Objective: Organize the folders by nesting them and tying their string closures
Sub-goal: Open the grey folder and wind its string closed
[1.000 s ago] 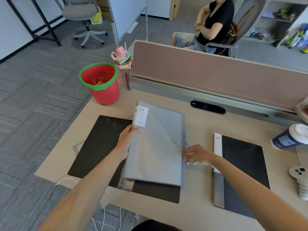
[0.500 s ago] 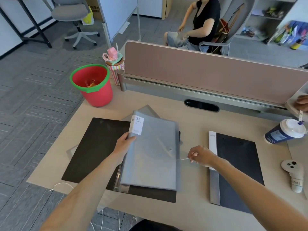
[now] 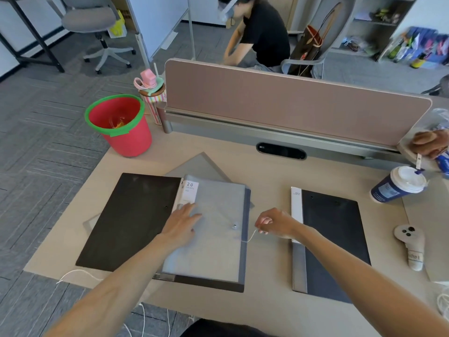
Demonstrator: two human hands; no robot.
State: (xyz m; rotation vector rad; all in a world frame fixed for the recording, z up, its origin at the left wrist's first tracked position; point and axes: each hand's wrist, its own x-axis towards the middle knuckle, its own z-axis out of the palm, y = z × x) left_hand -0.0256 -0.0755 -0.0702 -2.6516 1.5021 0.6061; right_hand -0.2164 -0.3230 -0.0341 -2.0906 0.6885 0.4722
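String drawn out, ready to wind

Translucent grey plastic folder with a white "20" label point(image 3: 213, 227) lying flat at centre frame, nested on top of an open black folder point(image 3: 131, 222) on the pale wooden counter point(image 3: 267, 176). Left hand point(image 3: 181, 221) spread wide and pressed palm-down on the grey cover near its left edge, pinning the stack. Right hand point(image 3: 273, 223) just right of the folder's right edge, fingertips pinched narrow around a thin white string point(image 3: 250, 237) running from the edge toward the hand. Small round metal button point(image 3: 234, 225) on the cover, between the two hands, close to the string but not yet wrapped, as far as can be made out.

Probably the tying step for this nested pair: nesting apparently done here, closure still loose. Next move likely calls for carrying the pinched string leftward over the edge and looping it around the button under light tension, with the flat left hand holding the cover against sliding. Thin string, easy to slip from the fingertips.

Second black folder with a grey spine and white label point(image 3: 328, 242) lying closed at right of centre, well apart, untouched. Dark blue paper cup with a white lid point(image 3: 396, 188) at the right edge
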